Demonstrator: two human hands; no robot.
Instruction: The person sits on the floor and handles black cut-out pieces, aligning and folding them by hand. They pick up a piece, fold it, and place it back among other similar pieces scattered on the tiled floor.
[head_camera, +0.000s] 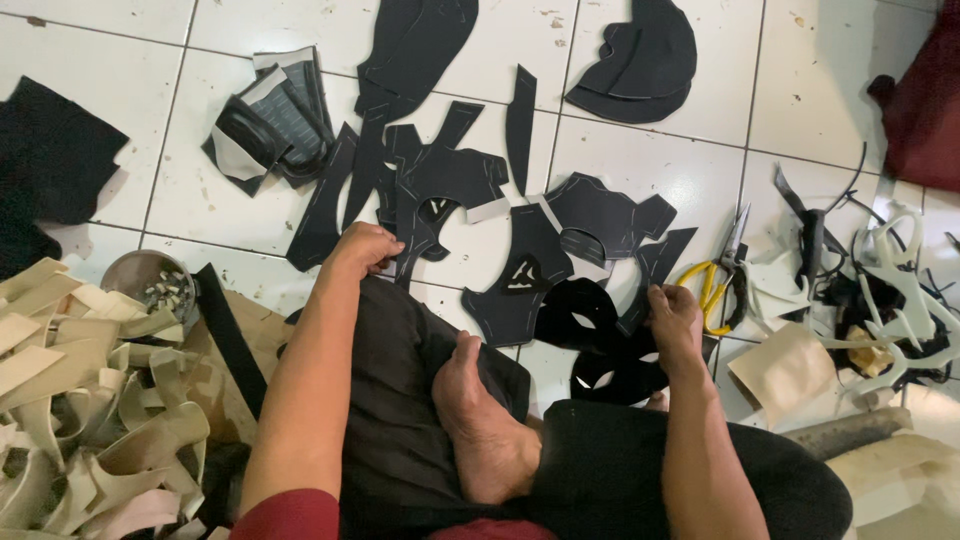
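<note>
I sit cross-legged on a white tiled floor, one bare foot (480, 420) on my lap. My left hand (362, 248) rests knuckles-down on a black cut-out piece (420, 215) at my knee, fingers curled on it. Over by the other knee, my right hand (674, 315) pinches the edge of a black cut-out with eye-shaped holes (585, 320). Several more black shaped pieces (600, 215) lie spread on the tiles in front of me.
Yellow-handled scissors (722, 275) lie right of my right hand. A heap of cream offcuts (80, 400) and a small metal tin (150, 285) sit at the left. White and black scraps (890, 300) pile at the right. Stacked black pieces (640, 60) lie farther out.
</note>
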